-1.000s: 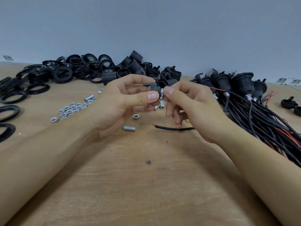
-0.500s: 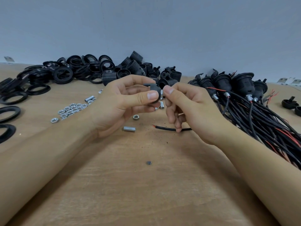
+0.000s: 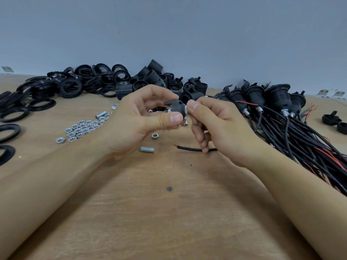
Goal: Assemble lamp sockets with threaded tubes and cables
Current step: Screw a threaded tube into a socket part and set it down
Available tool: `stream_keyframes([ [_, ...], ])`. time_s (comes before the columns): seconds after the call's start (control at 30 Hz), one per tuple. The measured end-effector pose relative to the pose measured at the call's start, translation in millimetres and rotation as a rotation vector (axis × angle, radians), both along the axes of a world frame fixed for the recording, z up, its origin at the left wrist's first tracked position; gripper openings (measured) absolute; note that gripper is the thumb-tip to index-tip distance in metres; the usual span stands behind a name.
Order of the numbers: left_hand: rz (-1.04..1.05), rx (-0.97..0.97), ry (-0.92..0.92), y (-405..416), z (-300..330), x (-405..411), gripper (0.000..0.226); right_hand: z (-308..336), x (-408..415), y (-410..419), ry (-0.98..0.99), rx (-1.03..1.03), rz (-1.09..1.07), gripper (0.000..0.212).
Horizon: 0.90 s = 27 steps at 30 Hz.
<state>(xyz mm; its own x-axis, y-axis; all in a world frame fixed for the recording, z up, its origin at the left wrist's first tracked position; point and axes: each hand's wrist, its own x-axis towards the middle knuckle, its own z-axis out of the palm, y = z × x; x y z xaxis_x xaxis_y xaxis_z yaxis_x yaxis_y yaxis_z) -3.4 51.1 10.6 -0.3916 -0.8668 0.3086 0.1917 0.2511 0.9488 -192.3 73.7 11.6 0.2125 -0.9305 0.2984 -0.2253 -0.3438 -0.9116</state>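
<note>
Nearest on the bare brown wooden tabletop (image 3: pixel 169 222) lies a small dark speck of a part (image 3: pixel 169 188), and a little beyond it a short silver threaded metal tube (image 3: pixel 147 149) rests on its side, its long axis running left to right, just below the left hand (image 3: pixel 137 122). Level with it to the right, a loose black cable with a red-tipped end (image 3: pixel 189 148) lies crosswise, passing under the curled lower fingers of the right hand (image 3: pixel 219 128); whether those fingers touch it I cannot tell. Both hands meet above the table. The left one grips a small black plastic socket cap (image 3: pixel 177 107) between thumb and curled fingers, and the right one pinches at a silver metal fitting (image 3: pixel 186 112) seated on the cap's right face (tube end or nut, the fingertips hide too much to say). The fitting's axis appears to run roughly horizontally, pointing from the cap toward the right hand, so any turning would be about that left-right line, with the right hand doing the twisting and the left holding steady. A single silver hex nut (image 3: pixel 155 136) sits just beneath the hands, a heap of silver hex nuts (image 3: pixel 82 127) lies to the left, finished black sockets with cables (image 3: pixel 272 102) lie to the right, and black plastic rings and socket bodies (image 3: pixel 105 79) are piled farthest back.
</note>
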Motion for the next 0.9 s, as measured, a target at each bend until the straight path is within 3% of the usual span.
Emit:
stream_keyframes([
  [0.17, 0.12, -0.25, -0.157, 2.2, 0.5, -0.7, 0.041, 0.6, 1.0, -1.5, -0.079, 0.097, 0.001, 0.048],
  [0.3, 0.184, -0.3, -0.207, 3.0, -2.2, -1.0, 0.04, 1.0, -1.1, -2.2, -0.006, 0.191, -0.007, 0.049],
  [0.37, 0.193, -0.311, -0.233, 3.3, -3.0, -0.9, 0.04, 1.7, -3.9, -2.4, 0.101, 0.201, -0.091, 0.057],
  [0.43, 0.216, -0.314, -0.261, 2.6, -3.7, -0.9, 0.039, 1.8, -10.9, -5.0, 0.364, 0.026, -0.307, 0.062],
  [0.5, 0.24, -0.306, -0.29, 2.7, -4.4, -0.5, 0.04, 5.1, -23.1, -9.9, 0.639, -0.165, -0.573, 0.052],
  [0.6, 0.239, -0.299, -0.316, 2.6, -5.0, -0.6, 0.04, 12.0, -56.8, -17.8, 0.86, -0.137, -0.887, 0.029],
  [0.67, 0.234, -0.295, -0.33, 2.7, -5.1, -1.4, 0.039, 13.6, -80.2, -19.8, 0.966, 0.006, -0.948, 0.023],
  [0.73, 0.237, -0.288, -0.346, 2.1, -5.8, -1.2, 0.039, 11.8, -87.1, -17.9, 1.052, 0.144, -0.934, 0.031],
  [0.8, 0.23, -0.289, -0.362, 1.9, -6.7, -1.0, 0.038, 7.5, -85.7, -17.2, 1.097, 0.185, -0.922, 0.035],
  [0.9, 0.224, -0.306, -0.374, 2.0, -8.0, -0.7, 0.038, 6.9, -82.4, -17.6, 1.092, 0.163, -0.93, 0.019],
])
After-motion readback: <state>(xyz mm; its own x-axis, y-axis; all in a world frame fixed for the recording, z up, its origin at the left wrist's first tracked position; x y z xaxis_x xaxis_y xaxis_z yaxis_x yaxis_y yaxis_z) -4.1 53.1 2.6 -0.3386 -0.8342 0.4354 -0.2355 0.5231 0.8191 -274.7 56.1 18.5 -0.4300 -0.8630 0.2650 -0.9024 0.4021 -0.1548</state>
